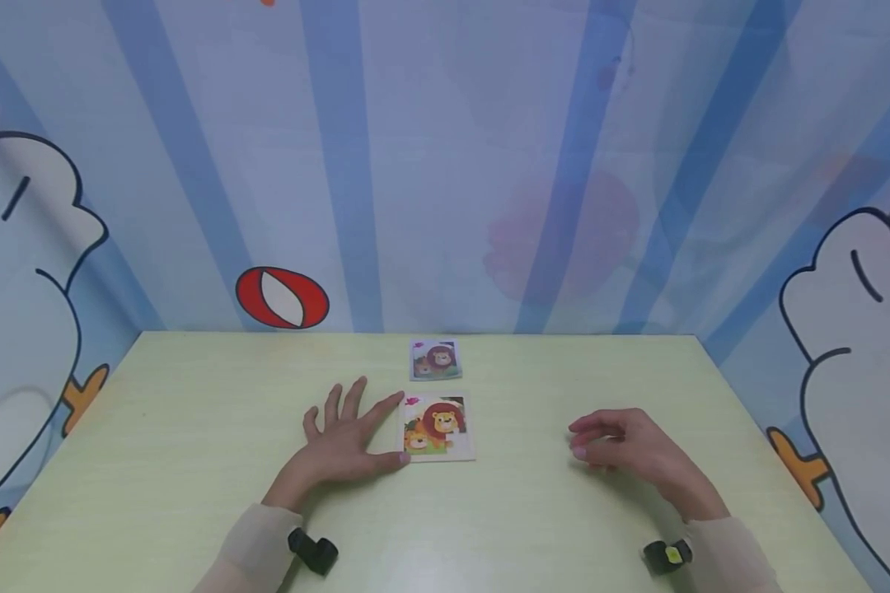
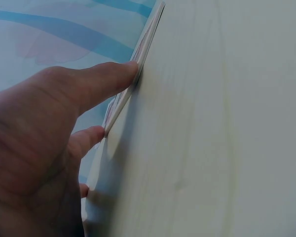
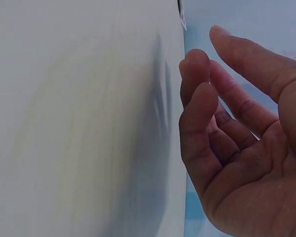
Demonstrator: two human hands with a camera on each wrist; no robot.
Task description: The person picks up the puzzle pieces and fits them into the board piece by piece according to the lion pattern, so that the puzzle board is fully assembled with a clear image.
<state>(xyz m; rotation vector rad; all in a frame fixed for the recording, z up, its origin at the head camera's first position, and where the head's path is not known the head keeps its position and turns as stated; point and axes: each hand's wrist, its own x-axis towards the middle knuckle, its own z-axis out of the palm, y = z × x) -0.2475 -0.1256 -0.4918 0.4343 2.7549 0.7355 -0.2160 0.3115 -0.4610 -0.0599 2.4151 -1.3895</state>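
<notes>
A small square lion jigsaw puzzle (image 1: 437, 424) lies on the table, with a bare white patch at its lower right and a small dark patch at its upper right corner. My left hand (image 1: 352, 445) is spread beside it, thumb and index finger touching its left edge. In the left wrist view the thumb (image 2: 111, 81) rests against the thin edge of the board (image 2: 150, 37). Off to the right, my right hand (image 1: 630, 445) hovers over the table with loosely bent fingers. The right wrist view shows nothing between its fingers (image 3: 200, 118).
Behind the puzzle lies a smaller picture card (image 1: 435, 360) with the same lion scene. The pale table (image 1: 193, 461) ends at a blue striped cloth backdrop (image 1: 445, 165), which also stands along both sides. Each wrist wears a small black camera.
</notes>
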